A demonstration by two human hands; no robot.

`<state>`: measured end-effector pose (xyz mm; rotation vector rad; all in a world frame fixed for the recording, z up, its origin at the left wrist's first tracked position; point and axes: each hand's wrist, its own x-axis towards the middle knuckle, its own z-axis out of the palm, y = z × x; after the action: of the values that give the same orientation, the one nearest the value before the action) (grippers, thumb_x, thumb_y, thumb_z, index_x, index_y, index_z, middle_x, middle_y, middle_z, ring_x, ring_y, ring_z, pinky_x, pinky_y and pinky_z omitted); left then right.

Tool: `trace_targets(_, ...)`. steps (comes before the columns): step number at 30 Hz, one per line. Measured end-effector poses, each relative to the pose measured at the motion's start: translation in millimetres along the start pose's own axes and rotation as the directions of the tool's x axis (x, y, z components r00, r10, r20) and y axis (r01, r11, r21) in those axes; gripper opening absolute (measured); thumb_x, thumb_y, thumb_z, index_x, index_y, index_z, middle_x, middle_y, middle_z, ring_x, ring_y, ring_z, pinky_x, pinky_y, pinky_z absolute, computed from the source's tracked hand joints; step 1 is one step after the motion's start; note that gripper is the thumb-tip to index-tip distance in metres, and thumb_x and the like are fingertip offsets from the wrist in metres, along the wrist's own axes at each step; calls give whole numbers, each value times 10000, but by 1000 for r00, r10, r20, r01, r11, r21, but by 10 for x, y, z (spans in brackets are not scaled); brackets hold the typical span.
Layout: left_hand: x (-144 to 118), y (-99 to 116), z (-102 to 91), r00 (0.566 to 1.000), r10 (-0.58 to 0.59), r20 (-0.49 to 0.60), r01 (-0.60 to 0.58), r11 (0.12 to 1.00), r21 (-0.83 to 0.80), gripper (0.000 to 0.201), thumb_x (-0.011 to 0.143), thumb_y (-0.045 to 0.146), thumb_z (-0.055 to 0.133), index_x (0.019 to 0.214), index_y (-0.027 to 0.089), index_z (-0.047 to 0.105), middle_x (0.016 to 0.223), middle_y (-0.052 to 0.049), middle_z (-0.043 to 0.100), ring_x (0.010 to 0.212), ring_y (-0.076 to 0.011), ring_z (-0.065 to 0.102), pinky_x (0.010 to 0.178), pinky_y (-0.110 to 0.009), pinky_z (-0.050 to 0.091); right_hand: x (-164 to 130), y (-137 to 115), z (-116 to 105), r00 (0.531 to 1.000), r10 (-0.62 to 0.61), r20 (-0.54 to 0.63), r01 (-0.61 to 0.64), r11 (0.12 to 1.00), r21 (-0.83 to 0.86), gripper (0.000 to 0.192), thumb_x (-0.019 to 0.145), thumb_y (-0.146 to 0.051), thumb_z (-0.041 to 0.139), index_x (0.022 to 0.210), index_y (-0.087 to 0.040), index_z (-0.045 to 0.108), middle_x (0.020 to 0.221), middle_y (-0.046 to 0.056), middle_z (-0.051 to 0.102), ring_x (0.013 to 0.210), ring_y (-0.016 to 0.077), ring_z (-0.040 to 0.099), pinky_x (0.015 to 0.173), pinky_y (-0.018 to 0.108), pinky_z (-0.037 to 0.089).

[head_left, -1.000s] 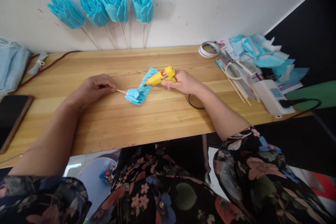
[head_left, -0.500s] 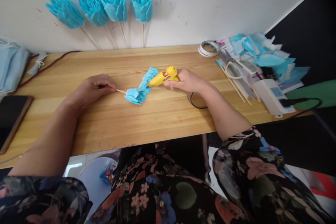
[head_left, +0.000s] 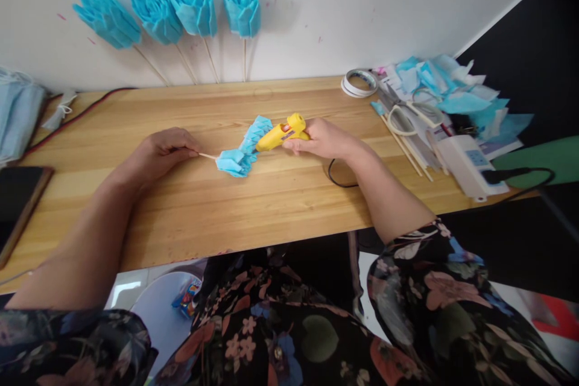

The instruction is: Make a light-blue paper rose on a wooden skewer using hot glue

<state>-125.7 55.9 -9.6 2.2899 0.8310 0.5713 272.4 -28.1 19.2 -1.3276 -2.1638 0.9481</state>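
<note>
My left hand [head_left: 174, 148] pinches the end of a thin wooden stick [head_left: 207, 156]. At the stick's other end is a pleated blue fabric strip [head_left: 250, 142], partly wound around it and trailing up and to the right over the table. In my right hand [head_left: 316, 137] is a yellow glue gun [head_left: 283, 134], its nozzle pointing left at the strip's lower edge. Whether the nozzle touches the fabric I cannot tell. A dark cord [head_left: 339, 176] shows below my right wrist.
Several blue fabric flowers on sticks [head_left: 194, 5] lean against the wall. On the right lie a tape roll [head_left: 359, 84], scissors [head_left: 402, 120], loose sticks [head_left: 404, 148], blue scraps [head_left: 446, 84] and a white power strip [head_left: 473, 166]. Leftward are face masks [head_left: 20, 111] and a phone [head_left: 20, 205].
The wound end of the strip has turned and shifted slightly up with the stick in my left hand. My right hand and the glue gun stay nearly where they were.
</note>
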Motion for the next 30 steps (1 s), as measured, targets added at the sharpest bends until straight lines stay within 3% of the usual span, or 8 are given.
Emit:
trace_targets(7, -51, 21, -115, 998, -35, 60, 35, 999, 11, 325, 994, 495, 678, 916, 194, 772, 935, -61, 779, 868, -187, 693, 806, -306, 537, 43, -27, 131, 999, -39, 34, 38, 998, 46, 454, 953, -612, 646, 769, -197, 665, 725, 13, 698, 678, 141, 567, 687, 296, 377)
trace_targets(14, -36, 112, -130, 994, -77, 78, 82, 995, -62, 379, 908, 554, 802, 851, 180, 776, 863, -65, 766, 807, -179, 696, 728, -280, 548, 62, -62, 180, 997, -53, 52, 49, 997, 62, 478, 950, -635, 631, 751, -200, 639, 710, -1, 690, 656, 126, 559, 679, 287, 370)
trace_targets(18, -27, 145, -106, 990, -140, 33, 142, 987, -70, 384, 867, 553, 832, 877, 173, 777, 865, -61, 768, 811, -159, 689, 720, -242, 552, 63, -64, 180, 997, -52, 54, 48, 997, 59, 473, 951, -630, 635, 765, -196, 651, 701, -3, 683, 647, 124, 545, 676, 286, 358)
trace_targets(26, 11, 123, -108, 998, -7, 59, 10, 998, -57, 371, 930, 524, 792, 815, 172, 779, 789, -47, 745, 756, -144, 660, 718, -245, 528, 31, -57, 108, 998, -30, 46, 29, 999, 29, 489, 941, -644, 647, 784, -183, 691, 738, 17, 713, 666, 139, 574, 679, 291, 368)
trace_targets(30, 17, 141, -108, 998, 11, 65, -7, 998, -62, 354, 943, 499, 787, 813, 170, 768, 803, -44, 747, 753, -137, 647, 714, -243, 517, -28, -60, 9, 996, -61, -58, 64, 997, 44, 471, 961, -620, 628, 877, -169, 733, 751, 19, 698, 700, 143, 562, 684, 291, 372)
